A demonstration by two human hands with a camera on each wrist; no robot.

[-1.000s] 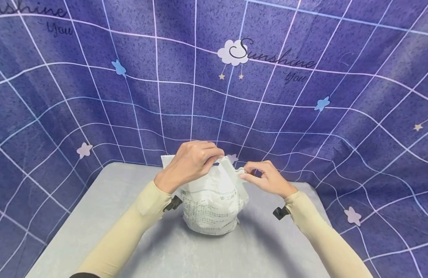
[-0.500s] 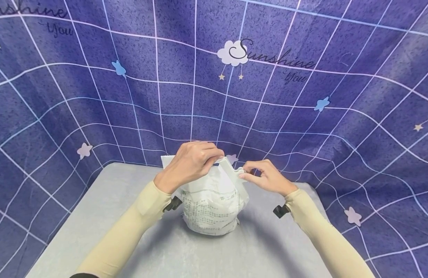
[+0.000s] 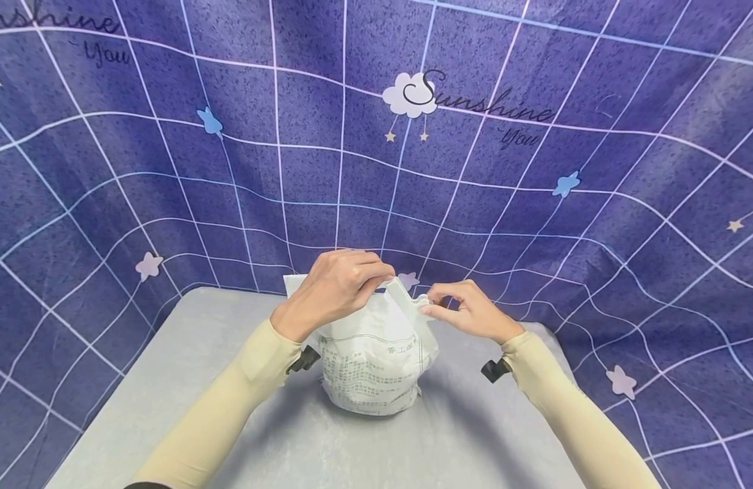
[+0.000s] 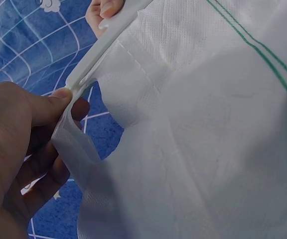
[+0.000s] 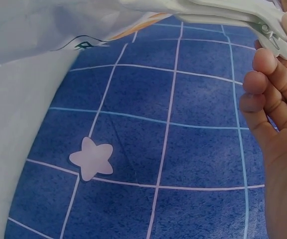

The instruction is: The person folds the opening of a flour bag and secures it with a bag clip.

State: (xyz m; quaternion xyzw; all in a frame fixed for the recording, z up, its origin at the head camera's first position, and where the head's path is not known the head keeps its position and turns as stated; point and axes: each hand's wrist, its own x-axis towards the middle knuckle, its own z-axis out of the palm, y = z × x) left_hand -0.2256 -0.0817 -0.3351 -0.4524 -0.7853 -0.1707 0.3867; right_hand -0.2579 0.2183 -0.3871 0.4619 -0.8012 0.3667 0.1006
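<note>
A plump white bag (image 3: 370,373) with green printed lines and characters stands upright on the grey table, its top drawn up. Along its top edge sits a long white bag clip (image 3: 403,296). The right hand (image 3: 470,314) pinches the clip's handle end between thumb and fingers; in the right wrist view a small metal spring shows at the handles of the clip (image 5: 223,14). With thumb and forefinger the left hand (image 3: 339,288) pinches the bag's top at the clip's other end. An opening in the bag (image 4: 198,129) shows beside those fingers in the left wrist view.
The grey tabletop (image 3: 199,353) extends around the bag. A blue-purple curtain (image 3: 376,170) with a grid, stars and clouds hangs close behind it and along both sides. Black straps or mounts (image 3: 495,371) are on both wrists.
Almost nothing differs. Both hands keep their grip on the clip and the bag top, and the bag stays in place.
</note>
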